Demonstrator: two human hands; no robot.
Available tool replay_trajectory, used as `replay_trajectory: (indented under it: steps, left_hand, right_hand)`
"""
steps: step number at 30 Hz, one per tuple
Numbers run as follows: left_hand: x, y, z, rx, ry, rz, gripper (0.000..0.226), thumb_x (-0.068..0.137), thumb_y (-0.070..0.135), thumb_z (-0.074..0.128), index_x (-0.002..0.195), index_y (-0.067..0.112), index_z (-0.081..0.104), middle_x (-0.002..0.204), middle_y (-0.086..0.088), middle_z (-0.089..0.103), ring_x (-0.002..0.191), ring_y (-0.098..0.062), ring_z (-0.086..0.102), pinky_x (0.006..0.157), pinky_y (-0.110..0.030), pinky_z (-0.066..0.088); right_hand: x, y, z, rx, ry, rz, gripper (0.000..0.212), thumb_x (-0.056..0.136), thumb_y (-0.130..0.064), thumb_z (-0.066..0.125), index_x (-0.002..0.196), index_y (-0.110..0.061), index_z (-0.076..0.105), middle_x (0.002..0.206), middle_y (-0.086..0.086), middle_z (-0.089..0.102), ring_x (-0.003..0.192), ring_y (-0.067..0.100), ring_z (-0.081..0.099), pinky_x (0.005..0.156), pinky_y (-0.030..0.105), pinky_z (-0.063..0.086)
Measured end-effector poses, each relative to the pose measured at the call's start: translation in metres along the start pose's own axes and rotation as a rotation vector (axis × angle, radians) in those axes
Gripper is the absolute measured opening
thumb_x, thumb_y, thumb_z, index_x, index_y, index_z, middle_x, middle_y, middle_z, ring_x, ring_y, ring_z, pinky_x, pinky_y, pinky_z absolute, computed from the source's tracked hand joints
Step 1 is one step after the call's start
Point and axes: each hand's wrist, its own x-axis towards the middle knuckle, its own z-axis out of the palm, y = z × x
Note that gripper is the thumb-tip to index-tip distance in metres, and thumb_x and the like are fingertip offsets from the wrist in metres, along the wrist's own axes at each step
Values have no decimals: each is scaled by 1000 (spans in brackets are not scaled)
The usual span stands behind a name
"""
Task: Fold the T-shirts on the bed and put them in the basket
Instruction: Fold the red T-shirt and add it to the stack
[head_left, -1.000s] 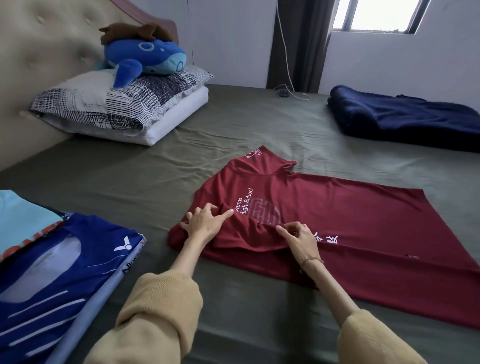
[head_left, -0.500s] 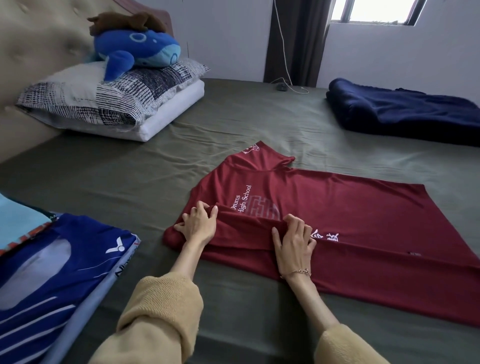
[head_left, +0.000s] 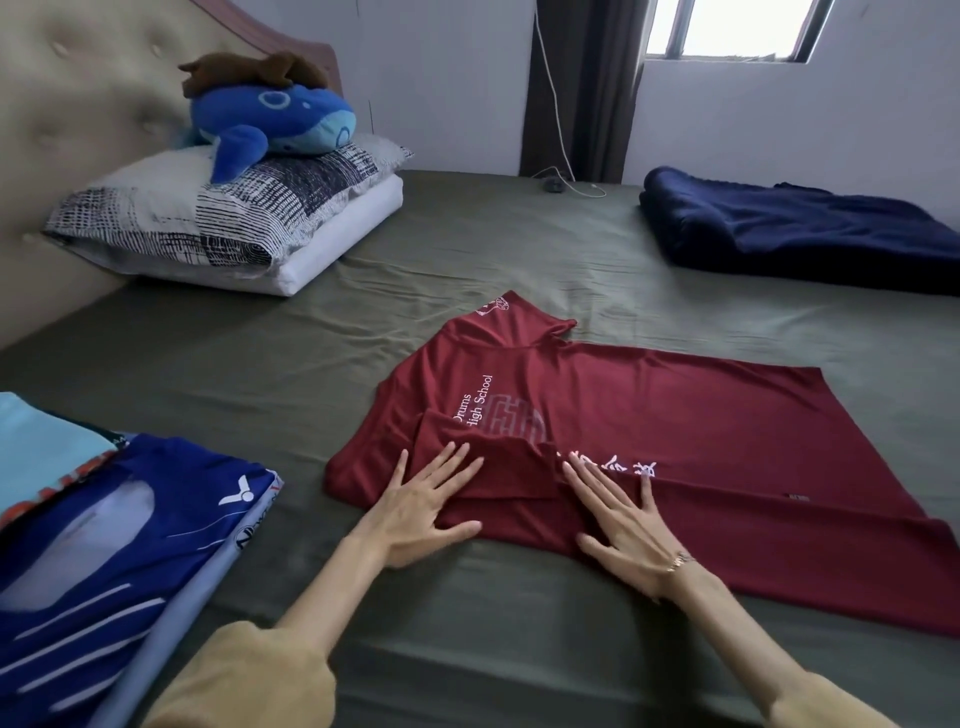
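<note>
- Fingers of both hands lie spread and flat: the left hand presses the folded-in sleeve, the right hand presses the near hem beside it.
- Red T-shirt lies mid-bed with only 1 sleeve folded in; the far sleeve and body are still unfolded.
- Blue T-shirts wait at near left.
- No basket is in view.

Red T-shirt flat, sleeve folded in

One head-worn view, close above the bed.
It looks forward and down across the mattress toward the far wall and window, headboard at left.
</note>
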Motion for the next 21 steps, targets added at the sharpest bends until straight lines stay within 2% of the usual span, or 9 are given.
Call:
replay_trajectory:
  steps: [4, 6, 8, 10, 11, 15, 18, 21]
  left_hand:
    - [-8, 3, -12, 27, -115, -54, 92, 66, 67, 28, 145, 42, -10, 155, 15, -17, 140, -3, -24, 114, -53, -15]
    - [-7, 10, -16, 36, -161, -98, 93, 73, 54, 42, 148, 38, -9, 153, 14, -21, 141, -6, -24, 112, -53, -15]
    - [-3, 23, -17, 70, -192, -143, 90, 83, 36, 49, 151, 30, -10, 154, 9, -21, 143, -13, -23, 112, -53, -13]
    - [2, 33, -15, 124, -201, -193, 84, 88, 23, 44, 151, 21, -12, 157, -4, -20, 144, -21, -22, 114, -51, -12]
    - [5, 38, -14, 171, -202, -215, 81, 90, 17, 42, 151, 18, -13, 157, -9, -18, 144, -25, -20, 115, -51, -9]
    - [9, 48, -8, 370, -162, -272, 82, 91, -4, 42, 150, 11, -14, 157, -14, -15, 145, -32, -12, 118, -47, 3]
    - [11, 58, -2, 437, -122, -311, 83, 92, -7, 42, 149, 9, -15, 158, -16, -13, 146, -34, -8, 118, -45, 10]
    - [11, 67, -2, 485, -106, -330, 76, 95, -5, 36, 149, 10, -16, 158, -15, -11, 146, -33, -5, 118, -44, 10]
  right_hand:
    - [-42, 35, -15, 31, -118, 25, 90, 57, -56, 12, 135, -33, -27, 149, -22, -21, 139, -5, -19, 113, 53, -16]
    - [-56, 47, -21, 37, -151, 36, 93, 55, -56, 15, 135, -32, -26, 150, -21, -20, 137, -5, -21, 112, 51, -16]
    - [-70, 56, -25, 44, -159, 57, 96, 62, -51, 30, 138, -31, -24, 151, -19, -20, 136, -4, -22, 112, 51, -12]
    - [-80, 67, -27, 62, -155, 103, 97, 74, -27, 49, 144, -26, -18, 150, -18, -20, 136, -2, -21, 114, 52, -6]
    - [-83, 72, -29, 41, -146, 135, 97, 77, -13, 51, 146, -24, -17, 151, -17, -20, 135, -1, -22, 114, 52, -2]
    - [-102, 97, -31, -49, -74, 361, 100, 76, 15, 43, 147, -21, -17, 155, -8, -21, 142, 9, -18, 114, 52, 8]
    - [-115, 111, -23, -118, -100, 487, 101, 81, 17, 44, 144, -22, -25, 155, -4, -24, 144, 15, -17, 115, 56, 9]
    - [-120, 112, -20, -165, -140, 517, 113, 78, 9, 61, 145, -23, -25, 154, -4, -25, 144, 18, -17, 113, 56, 8]
